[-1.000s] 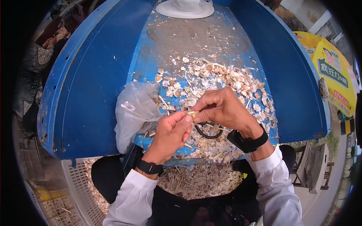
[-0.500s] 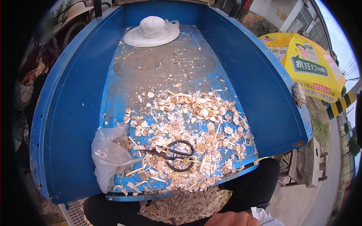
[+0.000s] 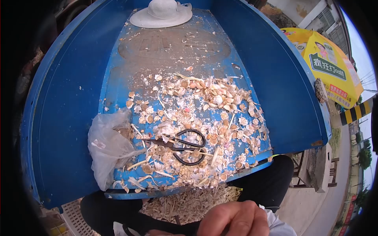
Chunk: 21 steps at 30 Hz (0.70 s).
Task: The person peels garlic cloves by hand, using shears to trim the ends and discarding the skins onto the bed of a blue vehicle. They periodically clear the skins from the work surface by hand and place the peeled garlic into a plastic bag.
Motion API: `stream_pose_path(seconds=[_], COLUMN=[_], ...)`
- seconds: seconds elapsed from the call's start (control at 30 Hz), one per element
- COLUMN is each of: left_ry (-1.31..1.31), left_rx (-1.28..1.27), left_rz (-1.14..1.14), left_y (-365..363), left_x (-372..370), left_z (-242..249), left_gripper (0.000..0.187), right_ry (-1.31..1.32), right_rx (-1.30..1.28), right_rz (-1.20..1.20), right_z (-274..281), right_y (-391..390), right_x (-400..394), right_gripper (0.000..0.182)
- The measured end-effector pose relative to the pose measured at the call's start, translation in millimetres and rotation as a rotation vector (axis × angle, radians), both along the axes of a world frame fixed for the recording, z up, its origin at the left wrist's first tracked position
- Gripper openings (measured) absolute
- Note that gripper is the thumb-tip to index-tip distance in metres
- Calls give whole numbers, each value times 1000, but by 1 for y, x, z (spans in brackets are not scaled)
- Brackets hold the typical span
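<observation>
My right hand (image 3: 234, 219) is at the bottom edge, knuckles up and fingers curled; whatever it holds is hidden. Only a sliver of my left hand (image 3: 158, 233) shows at the bottom, its fingers out of sight. In front of both hands, garlic cloves (image 3: 220, 96) and scattered peels (image 3: 185, 118) lie on the blue truck bed (image 3: 114, 94). Black-handled scissors (image 3: 189, 147) rest among the peels, blades pointing left. A translucent plastic bag (image 3: 108, 147) lies at the left side of the bed.
A white hat (image 3: 162, 15) sits at the bed's far end. High blue side walls (image 3: 267, 74) flank the bed. Peels (image 3: 187, 204) are heaped below its near edge, between my dark-clothed legs. A yellow umbrella (image 3: 334, 65) stands at right, and a white crate (image 3: 78, 216) at lower left.
The view has tipped down, so the bed and its contents sit higher. More of my right hand shows, farther left, and a sliver of my left hand has come into view.
</observation>
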<state>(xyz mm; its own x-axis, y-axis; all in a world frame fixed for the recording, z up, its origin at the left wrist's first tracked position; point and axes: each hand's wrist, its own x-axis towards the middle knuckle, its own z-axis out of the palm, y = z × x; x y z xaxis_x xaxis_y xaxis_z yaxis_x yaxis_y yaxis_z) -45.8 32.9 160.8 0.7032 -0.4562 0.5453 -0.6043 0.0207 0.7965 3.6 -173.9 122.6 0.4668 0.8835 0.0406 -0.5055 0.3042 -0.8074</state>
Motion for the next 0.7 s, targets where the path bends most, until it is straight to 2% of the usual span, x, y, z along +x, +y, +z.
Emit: stream_pose_path(seconds=[0.03, 0.1, 0.17, 0.2, 0.27, 0.3, 0.37, 0.43, 0.5, 0.53, 0.57, 0.63, 0.67, 0.7], left_ry=[83, 244, 411, 406, 861, 856, 1179, 1174, 1216, 1245, 1245, 1248, 1212, 1215], left_rx=[-37, -107, -158, -151, -691, -692, -1153, -1179, -1183, -1138, -1142, -1247, -1337, -1340], left_rz=[231, 700, 695, 704, 356, 363, 239, 159, 129, 226, 224, 362, 189, 195], left_y=[-8, -18, -17, -18, -20, -20, -17, -9, -5, -6, -7, -6, 3, 5], left_x=[9, 20, 26, 25, 25, 28, 37, 40, 44, 46, 48, 54, 53, 53], left_z=[-19, -53, -68, -72, -79, -80, -84, -108, -114, -114, -114, -120, -128, -131], left_gripper=[24, 24, 24, 24, 25, 25, 26, 31, 33, 35, 35, 28, 30, 30], right_ry=[-627, -617, -558, -555, -256, -257, -73, -91, -210, -867, -869, -1265, -1209, -1012], right_rx=[288, 12, -95, -83, 58, 63, -7, 29, -298, -535, -538, -527, -522, -586], right_rz=[-527, -866, -914, -910, -927, -921, -894, -857, -732, -696, -694, -679, -725, -766], right_z=[-3, -32, -46, -50, -55, -58, -65, -64, -55, -49, -43, -35, -33, -39], right_y=[25, 49, 57, 62, 68, 67, 64, 67, 65, 63, 65, 73, 71, 64], right_x=[16, 16, 19, 19, 19, 18, 19, 15, 13, 23, 26, 31, 45, 61], right_gripper=[27, 15, 17, 17, 20, 20, 21, 19, 21, 25, 25, 24, 17, 14])
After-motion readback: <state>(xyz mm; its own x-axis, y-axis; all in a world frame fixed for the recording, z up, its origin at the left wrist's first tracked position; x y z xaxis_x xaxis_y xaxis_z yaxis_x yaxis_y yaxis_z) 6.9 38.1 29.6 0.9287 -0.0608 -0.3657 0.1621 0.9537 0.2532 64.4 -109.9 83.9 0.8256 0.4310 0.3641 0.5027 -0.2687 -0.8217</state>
